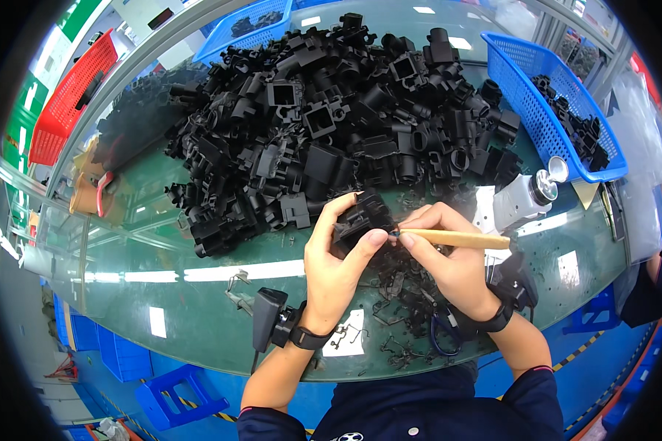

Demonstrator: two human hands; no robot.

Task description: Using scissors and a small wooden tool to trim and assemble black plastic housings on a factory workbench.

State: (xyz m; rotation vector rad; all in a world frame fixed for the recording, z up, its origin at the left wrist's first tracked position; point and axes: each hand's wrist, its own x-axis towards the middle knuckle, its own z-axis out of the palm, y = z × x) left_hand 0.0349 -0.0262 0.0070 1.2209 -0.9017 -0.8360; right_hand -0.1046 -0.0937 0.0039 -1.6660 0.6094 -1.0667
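Note:
Between the thumb and fingers of my left hand (336, 253) is a black plastic part (365, 214), held up off the table. My right hand (443, 253) pinches a tool with a pale wooden handle (463, 239). Its tip meets the near right side of the black part, close to my left thumb; the tip itself is too small to make out. Beyond both hands rises a big heap of similar black plastic parts (324, 117). Thin black scraps (401, 294) lie beneath and in front of my hands.
A blue basket (518, 95) with black parts stands at the right, a red basket (70, 103) at the far left. Near my right hand are a metal bottle (522, 198) and dark-handled scissors (446, 334). The green tabletop (198, 309) curves along my front.

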